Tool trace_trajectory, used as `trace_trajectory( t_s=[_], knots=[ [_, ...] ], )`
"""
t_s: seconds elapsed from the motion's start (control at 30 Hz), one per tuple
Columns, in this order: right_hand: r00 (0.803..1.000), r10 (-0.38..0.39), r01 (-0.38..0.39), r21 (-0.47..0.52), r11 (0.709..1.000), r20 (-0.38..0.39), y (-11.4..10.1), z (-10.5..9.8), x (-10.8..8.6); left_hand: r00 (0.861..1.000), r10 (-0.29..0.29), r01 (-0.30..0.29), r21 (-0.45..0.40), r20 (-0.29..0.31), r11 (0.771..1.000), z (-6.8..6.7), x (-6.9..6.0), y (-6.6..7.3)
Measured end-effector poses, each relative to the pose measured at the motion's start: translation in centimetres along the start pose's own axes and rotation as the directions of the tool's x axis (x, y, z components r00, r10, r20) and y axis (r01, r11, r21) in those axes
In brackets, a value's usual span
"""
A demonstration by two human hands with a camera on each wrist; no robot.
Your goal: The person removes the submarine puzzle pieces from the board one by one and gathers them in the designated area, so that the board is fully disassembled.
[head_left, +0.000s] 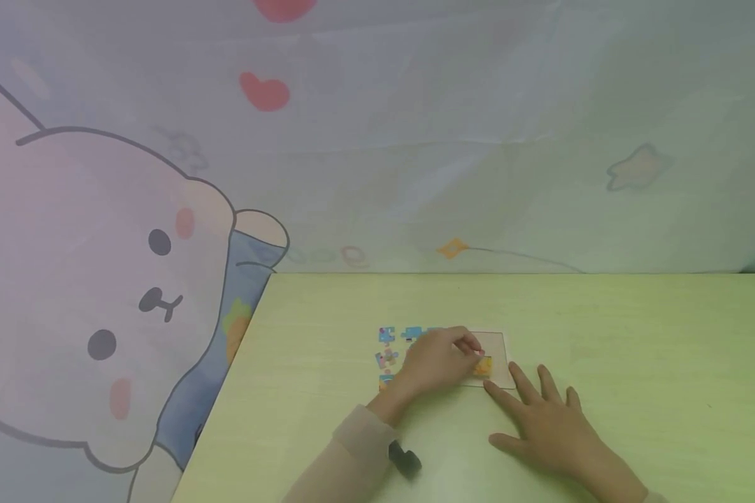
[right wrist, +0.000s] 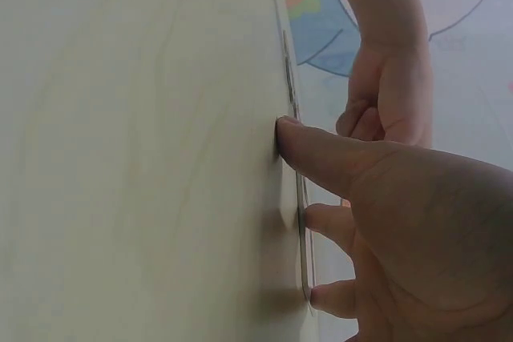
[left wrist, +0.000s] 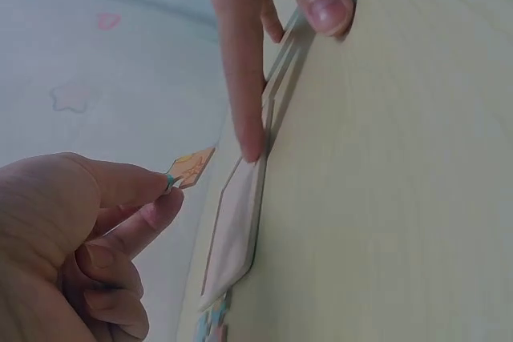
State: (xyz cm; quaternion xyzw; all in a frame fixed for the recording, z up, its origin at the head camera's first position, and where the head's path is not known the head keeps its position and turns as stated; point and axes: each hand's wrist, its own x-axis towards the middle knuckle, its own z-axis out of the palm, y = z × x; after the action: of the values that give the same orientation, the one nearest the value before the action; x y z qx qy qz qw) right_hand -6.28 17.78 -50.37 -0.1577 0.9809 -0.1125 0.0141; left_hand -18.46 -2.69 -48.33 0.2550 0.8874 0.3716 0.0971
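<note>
My left hand (head_left: 437,360) pinches a small orange-and-yellow jigsaw piece (head_left: 483,367) between thumb and forefinger. In the left wrist view the jigsaw piece (left wrist: 192,167) is tilted and held above a pale puzzle board (left wrist: 234,234) with a thin dark outline. My right hand (head_left: 550,426) lies to the right with fingers spread. Its index fingertip meets the near edge of the puzzle board (head_left: 495,344) and the thumb rests on the table. In the right wrist view, fingertips of the right hand (right wrist: 433,226) touch along the board's edge. The left hand hides part of the board.
Several loose blue and pink jigsaw pieces (head_left: 386,358) lie left of the board, partly behind the left hand. The light wooden table (head_left: 667,328) extends right. A printed cloth (head_left: 415,140) hangs behind the table. A black strap (head_left: 405,460) shows at the left cuff.
</note>
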Motion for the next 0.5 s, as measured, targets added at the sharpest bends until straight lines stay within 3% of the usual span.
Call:
trace_trajectory(
  t_s=[0.3,0.5],
  knots=[
    [1.0,0.008,-0.008,0.023,1.0,0.006,-0.1,-0.2,-0.1,1.0,0.001,-0.002,-0.014,-0.027,1.0,-2.7,-2.3,-2.0],
    [1.0,0.008,-0.008,0.015,1.0,0.007,0.0,-0.1,0.0,0.998,-0.052,0.052,-0.019,-0.032,0.998,-3.6,-3.6,-3.3]
  ],
)
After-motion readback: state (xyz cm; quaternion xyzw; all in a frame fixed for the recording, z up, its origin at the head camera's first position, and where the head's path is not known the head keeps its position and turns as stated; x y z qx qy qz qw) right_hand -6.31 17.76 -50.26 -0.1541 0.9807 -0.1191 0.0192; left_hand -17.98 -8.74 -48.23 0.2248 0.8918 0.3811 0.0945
